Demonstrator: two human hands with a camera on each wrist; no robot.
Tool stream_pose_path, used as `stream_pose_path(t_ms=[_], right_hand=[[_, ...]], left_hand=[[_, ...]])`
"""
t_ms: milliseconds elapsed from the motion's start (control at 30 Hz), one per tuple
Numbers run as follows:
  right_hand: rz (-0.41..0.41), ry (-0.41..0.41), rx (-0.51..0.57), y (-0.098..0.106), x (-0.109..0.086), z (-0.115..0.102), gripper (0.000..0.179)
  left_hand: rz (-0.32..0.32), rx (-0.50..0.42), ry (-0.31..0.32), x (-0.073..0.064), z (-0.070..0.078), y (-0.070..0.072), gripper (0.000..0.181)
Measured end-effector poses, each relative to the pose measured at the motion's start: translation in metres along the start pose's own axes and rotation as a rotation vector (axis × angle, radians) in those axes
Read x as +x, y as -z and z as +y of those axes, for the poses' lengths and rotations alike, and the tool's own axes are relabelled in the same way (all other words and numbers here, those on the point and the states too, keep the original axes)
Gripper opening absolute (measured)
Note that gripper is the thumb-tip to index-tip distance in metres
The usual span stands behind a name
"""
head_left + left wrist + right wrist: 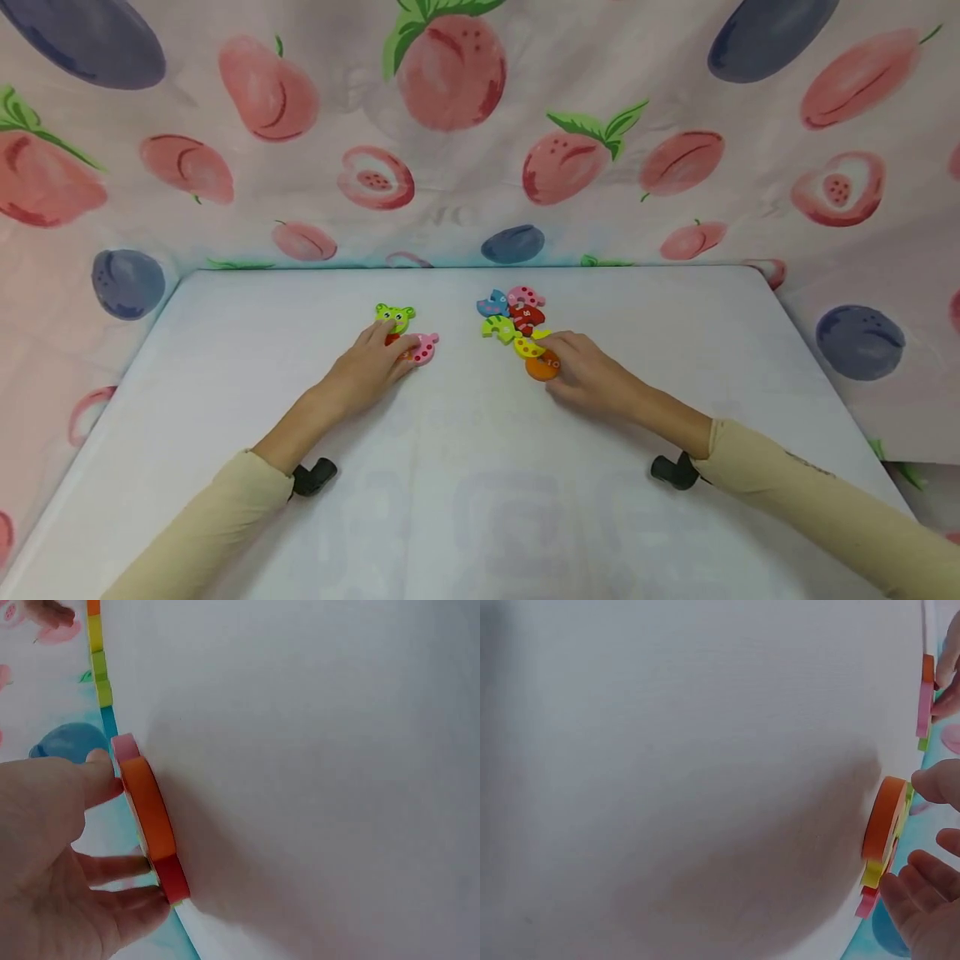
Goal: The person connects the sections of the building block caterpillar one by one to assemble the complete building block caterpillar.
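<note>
My left hand reaches over a small group of flat toy pieces with a green animal-head piece at its far end. Beside it lie a spotted pink piece and a partly covered red piece. In the left wrist view, the thumb and fingers hold the orange piece and the red one from both ends. My right hand is at a second cluster, thumb and fingers spread around the orange numbered piece and a yellow piece. Its fingertips lie right at their edges.
Farther back in the right cluster lie a blue piece, a pink piece, a red piece and a striped green piece. A white table bears everything; fruit-print cloth hangs behind it.
</note>
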State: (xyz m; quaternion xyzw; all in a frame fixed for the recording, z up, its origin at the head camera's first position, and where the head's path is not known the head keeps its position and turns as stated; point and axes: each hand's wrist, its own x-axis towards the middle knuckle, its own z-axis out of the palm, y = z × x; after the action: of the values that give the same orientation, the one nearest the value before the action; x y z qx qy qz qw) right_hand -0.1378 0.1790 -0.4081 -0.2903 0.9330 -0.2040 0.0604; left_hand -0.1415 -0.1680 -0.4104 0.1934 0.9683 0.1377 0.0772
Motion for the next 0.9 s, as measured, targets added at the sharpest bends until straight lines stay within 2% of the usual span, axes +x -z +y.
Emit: stream_pose_path(t_ms=[200, 367, 533, 667, 900], right_hand=[[0.016, 0.035, -0.016, -0.001, -0.002, -0.001, 0.053], [0.014, 0.056, -0.018, -0.002, -0.001, -0.003, 0.053], [0.009, 0.064, -0.013, -0.005, 0.011, -0.011, 0.055], [-0.016, 0.048, -0.018, -0.006, 0.024, -0.020, 0.057], [0.024, 0.127, -0.049, -0.005, 0.045, -0.026, 0.053]], left_hand=[[0.051, 0.060, 0.015, 0.008, 0.009, 0.000, 0.040], [0.045, 0.093, 0.054, 0.008, 0.010, -0.002, 0.041], [0.045, 0.042, 0.050, 0.004, 0.009, 0.000, 0.042], [0.021, 0.001, 0.045, 0.001, 0.009, 0.001, 0.044], [0.026, -0.023, 0.029, 0.002, 0.009, 0.001, 0.045]])
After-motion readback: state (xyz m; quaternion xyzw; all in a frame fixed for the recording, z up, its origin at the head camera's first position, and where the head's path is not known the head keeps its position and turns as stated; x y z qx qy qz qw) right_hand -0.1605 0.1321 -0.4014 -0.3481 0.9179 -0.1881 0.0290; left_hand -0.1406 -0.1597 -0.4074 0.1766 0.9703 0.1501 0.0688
